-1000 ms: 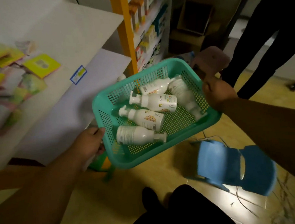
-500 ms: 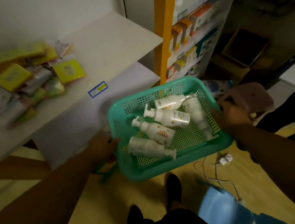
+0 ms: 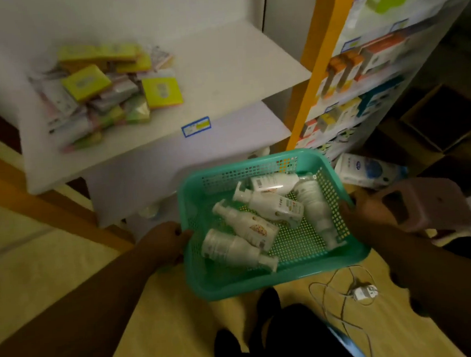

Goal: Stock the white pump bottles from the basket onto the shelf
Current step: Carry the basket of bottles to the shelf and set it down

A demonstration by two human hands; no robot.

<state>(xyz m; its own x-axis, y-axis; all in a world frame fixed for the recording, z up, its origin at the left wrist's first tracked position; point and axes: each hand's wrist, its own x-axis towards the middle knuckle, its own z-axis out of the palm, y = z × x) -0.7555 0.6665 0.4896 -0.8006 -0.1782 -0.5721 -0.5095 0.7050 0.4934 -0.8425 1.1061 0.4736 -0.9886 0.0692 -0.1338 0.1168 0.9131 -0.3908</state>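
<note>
While both hands carry the teal basket (image 3: 267, 281) at waist height in front of the white shelf (image 3: 220, 75), nothing has been stocked yet: all five white pump bottles (image 3: 270, 205) lie on their sides on the basket's mesh floor, loosely crossed, none on the shelf. The left hand (image 3: 165, 244) has its grip closed around the basket's left rim, and the right hand (image 3: 364, 219) is clamped on the right rim in the same way, so the basket hangs level between them, just in front of the lower shelf board (image 3: 188, 165).

The upper shelf has bare space to the right of a loose heap of yellow and green packets (image 3: 104, 95), above the blue price label (image 3: 196, 126) on its front edge; that looks like the likeliest landing spot, though I cannot tell which tier is meant. To do this step well, I would judge it best to rest the basket on something steady first, perhaps the shelf edge or the pink stool (image 3: 425, 205) beside the right hand, so one hand comes free. Bottles should then be lifted by the body, not the pump neck, and stood upright, clear of the packets.
</note>
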